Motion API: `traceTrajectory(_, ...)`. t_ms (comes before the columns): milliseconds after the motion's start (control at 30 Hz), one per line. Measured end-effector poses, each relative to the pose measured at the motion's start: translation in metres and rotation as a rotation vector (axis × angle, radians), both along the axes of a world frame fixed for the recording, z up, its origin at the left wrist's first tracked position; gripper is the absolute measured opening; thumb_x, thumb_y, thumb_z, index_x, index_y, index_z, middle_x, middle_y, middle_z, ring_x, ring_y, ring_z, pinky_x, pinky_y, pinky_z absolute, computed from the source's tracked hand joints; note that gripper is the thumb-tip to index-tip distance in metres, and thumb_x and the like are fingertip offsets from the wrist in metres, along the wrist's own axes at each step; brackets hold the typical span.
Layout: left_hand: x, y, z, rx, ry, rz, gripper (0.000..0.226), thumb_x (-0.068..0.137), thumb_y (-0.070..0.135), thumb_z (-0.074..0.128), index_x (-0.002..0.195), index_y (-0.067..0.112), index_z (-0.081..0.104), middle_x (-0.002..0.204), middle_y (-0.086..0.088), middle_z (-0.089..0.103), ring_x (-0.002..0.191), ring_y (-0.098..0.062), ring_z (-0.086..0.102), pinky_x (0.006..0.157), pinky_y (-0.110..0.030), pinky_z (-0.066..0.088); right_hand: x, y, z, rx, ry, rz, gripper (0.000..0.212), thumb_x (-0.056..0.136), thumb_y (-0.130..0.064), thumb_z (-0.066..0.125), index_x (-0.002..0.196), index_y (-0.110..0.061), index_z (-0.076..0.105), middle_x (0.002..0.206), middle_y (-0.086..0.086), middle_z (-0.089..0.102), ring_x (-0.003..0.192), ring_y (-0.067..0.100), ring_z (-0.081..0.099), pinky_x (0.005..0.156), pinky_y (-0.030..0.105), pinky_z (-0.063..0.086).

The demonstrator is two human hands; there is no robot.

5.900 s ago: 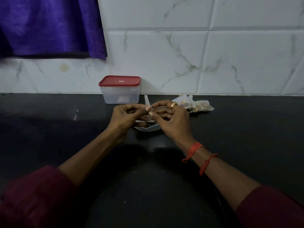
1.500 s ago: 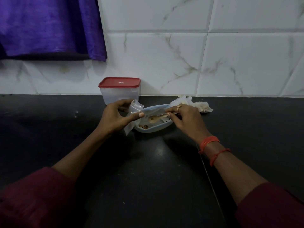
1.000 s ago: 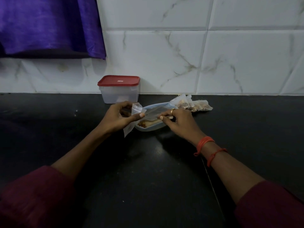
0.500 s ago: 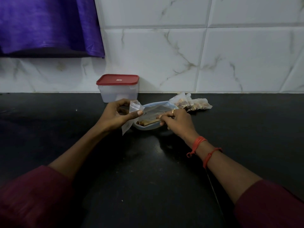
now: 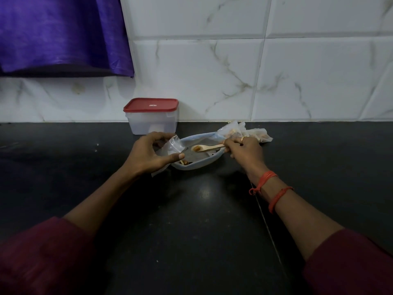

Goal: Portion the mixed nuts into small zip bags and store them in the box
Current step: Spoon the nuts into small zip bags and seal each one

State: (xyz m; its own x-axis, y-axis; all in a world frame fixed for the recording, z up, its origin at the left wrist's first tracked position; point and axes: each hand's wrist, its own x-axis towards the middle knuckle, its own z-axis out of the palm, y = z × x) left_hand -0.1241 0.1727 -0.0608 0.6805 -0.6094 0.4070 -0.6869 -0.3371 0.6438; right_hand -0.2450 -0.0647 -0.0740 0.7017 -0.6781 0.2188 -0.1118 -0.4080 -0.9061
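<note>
Wooden and pale, the spoon (image 5: 207,147) hovers level over a shallow, boat-shaped dish (image 5: 202,163) of translucent plastic, with a few brown mixed nuts (image 5: 196,148) in its oval bowl. The right hand (image 5: 244,152) pinches the end of the handle, its fingers (image 5: 230,143) curled narrowly round it. Just left of the spoon, the left hand (image 5: 146,156) holds a small zip bag (image 5: 173,145) of clear, crinkled plastic, thumb and fingers closed on it. A few more nuts lie in the near left end of the dish. Beyond the right hand, filled bags (image 5: 258,134) lie in a wrinkled heap near the wall. Far left of the dish stands the box (image 5: 153,122), rectangular frosted plastic with its red lid (image 5: 151,104) on. Everything rests on a glossy black bench (image 5: 202,220). Behind it are white, marble-veined tiles (image 5: 212,81) and, at the far left, a purple cloth (image 5: 59,33).
</note>
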Motion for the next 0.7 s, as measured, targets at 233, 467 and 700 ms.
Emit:
traceTrajectory(233,-0.002,-0.002,-0.002,0.060,-0.090,-0.009,0.083,0.064,0.058,0.076,0.136,0.021,0.057,0.131,-0.001,0.058,0.110,-0.013,0.056,0.081,-0.014,0.045,-0.002,0.017,0.012,0.009,-0.199,0.093,0.011,0.090,-0.026,0.069,0.087,-0.023,0.080,0.068,-0.008,0.070,0.068,0.005,0.059,0.074,0.028,0.050)
traceTrajectory(467,-0.002,-0.003,-0.001,-0.028,-0.099,0.015,0.069,0.070,0.050,0.080,0.130,0.022,0.062,0.119,0.003,0.063,0.100,-0.007,0.059,0.077,-0.011,0.044,-0.003,0.035,0.009,-0.473,-0.283,0.378,0.019,0.090,-0.030,0.074,0.108,-0.031,0.078,0.094,-0.013,0.077,0.086,0.001,0.068,0.080,0.033,0.055)
traceTrajectory(700,-0.004,-0.001,0.003,-0.040,-0.055,-0.019,0.072,0.067,0.054,0.075,0.129,0.022,0.061,0.117,0.008,0.062,0.101,0.001,0.058,0.078,-0.010,0.043,-0.002,0.035,0.007,-0.533,-0.343,0.317,0.021,0.088,-0.032,0.073,0.109,-0.034,0.077,0.096,-0.016,0.076,0.083,0.003,0.070,0.088,0.052,0.052)
